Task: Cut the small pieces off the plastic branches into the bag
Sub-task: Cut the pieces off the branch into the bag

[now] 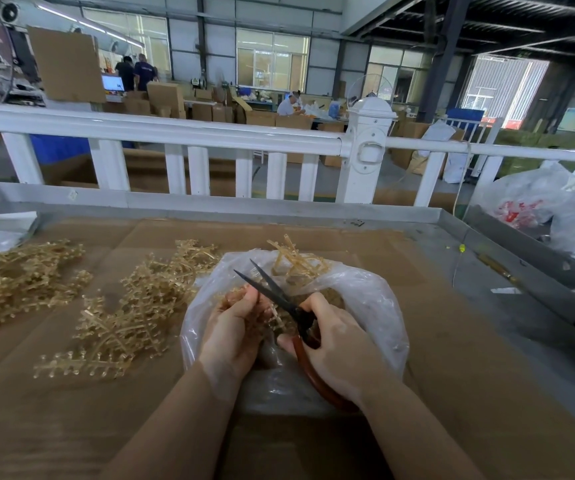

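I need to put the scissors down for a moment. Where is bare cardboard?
Bare cardboard lies right of the bag, up to the metal rim. Left of the bag is crowded with branches. Stripped stems sit behind the bag.

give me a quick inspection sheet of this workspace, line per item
surface: table covered in brown cardboard, metal rim
job's things: open clear plastic bag under the hands; scissors, blades open; uncut plastic branches left of the bag
clutter: stripped stems behind the bag
grippers: left hand holds a branch over the bag; right hand grips the scissors' red handles
cables: thin cord at right
surroundings: white railing, cartons, seated worker
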Demonstrator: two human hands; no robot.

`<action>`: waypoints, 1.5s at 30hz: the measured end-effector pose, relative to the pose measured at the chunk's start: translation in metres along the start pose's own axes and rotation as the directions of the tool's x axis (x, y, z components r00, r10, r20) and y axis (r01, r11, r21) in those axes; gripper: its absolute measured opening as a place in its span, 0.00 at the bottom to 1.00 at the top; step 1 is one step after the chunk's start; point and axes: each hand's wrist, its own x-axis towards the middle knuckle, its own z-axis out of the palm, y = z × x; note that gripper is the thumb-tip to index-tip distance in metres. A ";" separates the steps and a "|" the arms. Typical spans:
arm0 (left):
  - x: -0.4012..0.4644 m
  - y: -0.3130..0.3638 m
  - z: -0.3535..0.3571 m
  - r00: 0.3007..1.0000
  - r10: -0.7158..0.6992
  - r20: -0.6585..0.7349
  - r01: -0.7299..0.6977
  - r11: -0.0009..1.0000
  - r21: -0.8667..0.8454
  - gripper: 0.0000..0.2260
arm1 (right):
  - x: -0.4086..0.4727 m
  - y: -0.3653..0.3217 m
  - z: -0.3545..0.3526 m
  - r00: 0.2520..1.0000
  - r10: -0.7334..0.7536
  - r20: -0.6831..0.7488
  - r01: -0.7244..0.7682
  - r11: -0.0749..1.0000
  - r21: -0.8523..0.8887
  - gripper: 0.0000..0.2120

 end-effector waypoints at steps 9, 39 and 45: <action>-0.002 0.003 0.003 0.999 -0.044 0.015 0.043 0.998 0.039 0.18 | 0.006 -0.002 0.004 0.999 -0.020 -0.030 0.019 1.000 -0.016 0.15; 0.000 0.001 0.006 0.999 -0.030 0.028 0.028 0.997 0.079 0.17 | 0.006 0.001 -0.001 1.000 0.023 -0.006 -0.023 1.000 -0.012 0.16; 0.001 0.001 0.004 0.999 -0.042 0.031 0.040 0.996 0.078 0.17 | 0.007 0.001 -0.002 1.000 0.024 -0.004 -0.024 1.000 0.018 0.15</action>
